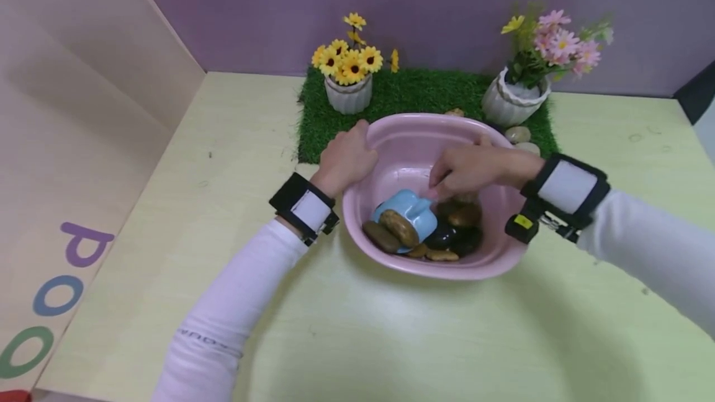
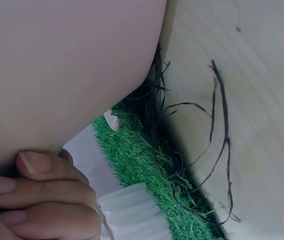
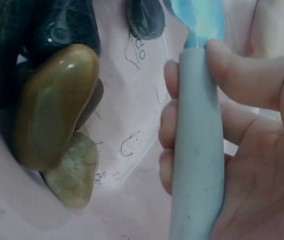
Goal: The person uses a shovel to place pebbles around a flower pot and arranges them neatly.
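Note:
A pink basin (image 1: 424,270) holds several smooth stones, dark and brown, gathered on its near side. My left hand (image 1: 346,157) grips the basin's left rim; its curled fingers (image 2: 51,195) show against the pink wall in the left wrist view. Inside the basin, my right hand (image 1: 472,169) holds a small shovel by its pale grey handle (image 3: 197,140), fingers and thumb wrapped round it. The shovel's light blue scoop (image 1: 420,211) lies among the stones, and a brown stone (image 1: 400,228) rests against or on it. In the head view the handle is mostly hidden behind the right hand.
Behind the basin lies an artificial grass mat (image 1: 424,89). On it stand a white pot (image 1: 349,97) of yellow flowers and another pot (image 1: 505,104) with pink flowers. Pale stones (image 1: 518,134) sit by the second pot. A purple wall closes off the table's back.

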A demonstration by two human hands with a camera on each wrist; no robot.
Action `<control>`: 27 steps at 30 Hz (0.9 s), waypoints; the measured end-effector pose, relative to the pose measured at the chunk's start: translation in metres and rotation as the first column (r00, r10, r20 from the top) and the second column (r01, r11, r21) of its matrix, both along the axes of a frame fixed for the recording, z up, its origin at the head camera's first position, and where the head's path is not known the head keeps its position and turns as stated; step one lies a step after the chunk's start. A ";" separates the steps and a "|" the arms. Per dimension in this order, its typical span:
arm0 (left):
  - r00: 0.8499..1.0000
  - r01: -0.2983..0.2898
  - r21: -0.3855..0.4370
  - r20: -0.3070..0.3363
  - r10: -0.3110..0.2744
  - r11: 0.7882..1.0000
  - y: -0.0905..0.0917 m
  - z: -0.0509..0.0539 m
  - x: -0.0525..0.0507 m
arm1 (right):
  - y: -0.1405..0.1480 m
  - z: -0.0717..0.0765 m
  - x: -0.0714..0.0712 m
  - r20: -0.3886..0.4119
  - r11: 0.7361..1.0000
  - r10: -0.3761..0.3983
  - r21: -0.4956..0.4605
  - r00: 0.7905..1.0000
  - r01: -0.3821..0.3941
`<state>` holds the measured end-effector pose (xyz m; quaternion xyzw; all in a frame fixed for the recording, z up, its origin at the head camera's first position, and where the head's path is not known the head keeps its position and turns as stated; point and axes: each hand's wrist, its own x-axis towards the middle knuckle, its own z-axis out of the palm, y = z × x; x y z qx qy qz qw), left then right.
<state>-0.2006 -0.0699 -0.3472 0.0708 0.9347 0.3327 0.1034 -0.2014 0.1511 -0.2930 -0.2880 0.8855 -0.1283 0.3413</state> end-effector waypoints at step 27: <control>1.000 -0.004 0.000 -0.006 0.004 1.000 0.000 0.000 0.000 | 0.001 -0.001 -0.008 0.172 0.998 -0.010 -0.063 0.985 0.021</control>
